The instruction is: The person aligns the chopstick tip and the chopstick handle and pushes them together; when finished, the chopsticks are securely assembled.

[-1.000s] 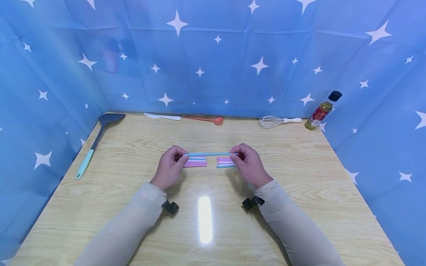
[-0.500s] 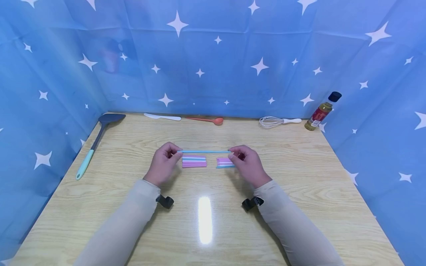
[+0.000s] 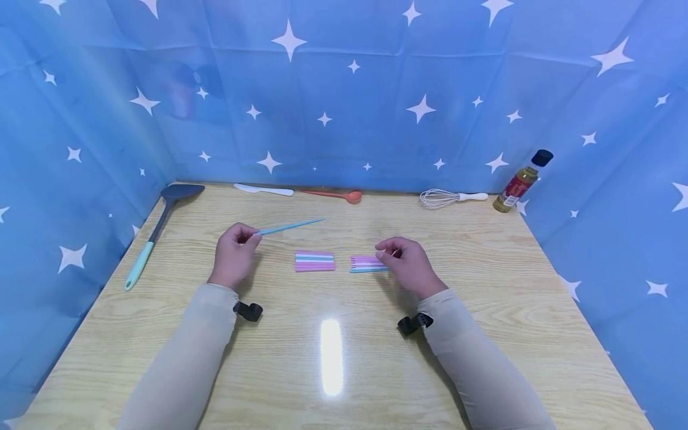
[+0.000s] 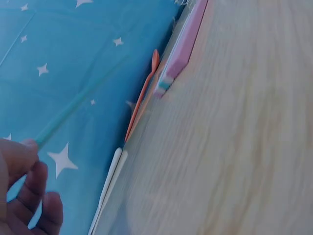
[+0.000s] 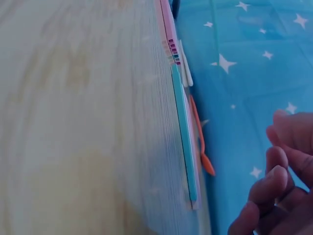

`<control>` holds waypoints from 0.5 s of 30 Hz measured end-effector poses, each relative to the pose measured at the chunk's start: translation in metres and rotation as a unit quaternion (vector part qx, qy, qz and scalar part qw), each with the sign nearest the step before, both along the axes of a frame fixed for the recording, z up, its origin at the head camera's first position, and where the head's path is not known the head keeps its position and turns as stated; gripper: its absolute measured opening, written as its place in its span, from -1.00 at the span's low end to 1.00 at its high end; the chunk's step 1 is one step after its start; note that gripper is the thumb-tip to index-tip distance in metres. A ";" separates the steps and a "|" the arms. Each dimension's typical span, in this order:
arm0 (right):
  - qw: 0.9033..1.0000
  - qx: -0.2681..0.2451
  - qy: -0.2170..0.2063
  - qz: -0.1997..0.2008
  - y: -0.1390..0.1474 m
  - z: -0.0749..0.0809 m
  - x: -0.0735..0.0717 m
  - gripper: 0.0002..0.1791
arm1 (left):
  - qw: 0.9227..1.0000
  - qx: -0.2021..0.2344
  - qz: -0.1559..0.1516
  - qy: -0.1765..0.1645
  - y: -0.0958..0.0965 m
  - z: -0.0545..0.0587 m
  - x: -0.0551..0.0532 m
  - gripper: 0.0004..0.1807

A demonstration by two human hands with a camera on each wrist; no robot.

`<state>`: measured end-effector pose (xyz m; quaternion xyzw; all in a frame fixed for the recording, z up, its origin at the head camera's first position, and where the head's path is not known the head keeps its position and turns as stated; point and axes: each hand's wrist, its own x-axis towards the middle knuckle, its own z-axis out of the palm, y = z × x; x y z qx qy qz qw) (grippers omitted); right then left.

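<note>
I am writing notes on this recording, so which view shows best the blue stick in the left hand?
The head view: the blue stick shows clearly from the left hand to its far tip. The left wrist view shows it closer but blurred, fading against the backdrop. The right wrist view does not show it.

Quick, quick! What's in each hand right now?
Left hand: closed, pinching a blue stick near one end.
Right hand: open, fingers loosely curled, holding nothing.
</note>
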<state>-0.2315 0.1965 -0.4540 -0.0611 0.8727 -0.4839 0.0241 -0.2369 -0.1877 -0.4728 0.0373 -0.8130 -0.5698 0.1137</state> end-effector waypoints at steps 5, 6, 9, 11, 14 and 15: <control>1.000 0.006 0.006 0.003 0.001 -0.002 -0.002 -0.78 | 0.999 -0.024 0.016 -0.024 -0.007 -0.004 -0.003 -0.84; 1.000 0.006 0.007 0.003 0.001 -0.002 -0.002 -0.78 | 0.999 -0.030 0.016 -0.031 -0.008 -0.004 -0.004 -0.84; 1.000 0.002 0.006 0.004 0.001 -0.003 -0.003 -0.79 | 0.997 -0.058 0.015 -0.056 -0.010 -0.005 -0.003 -0.81; 1.000 -0.001 0.006 0.005 0.001 -0.003 -0.002 -0.79 | 0.993 -0.088 0.016 -0.073 -0.011 -0.004 -0.003 -0.81; 1.000 -0.004 0.005 0.007 0.001 -0.004 -0.002 -0.78 | 0.986 -0.135 0.019 -0.101 -0.014 -0.002 -0.001 -0.80; 1.000 -0.004 0.005 0.007 0.001 -0.003 -0.002 -0.78 | 0.983 -0.148 0.018 -0.108 -0.014 -0.001 0.000 -0.80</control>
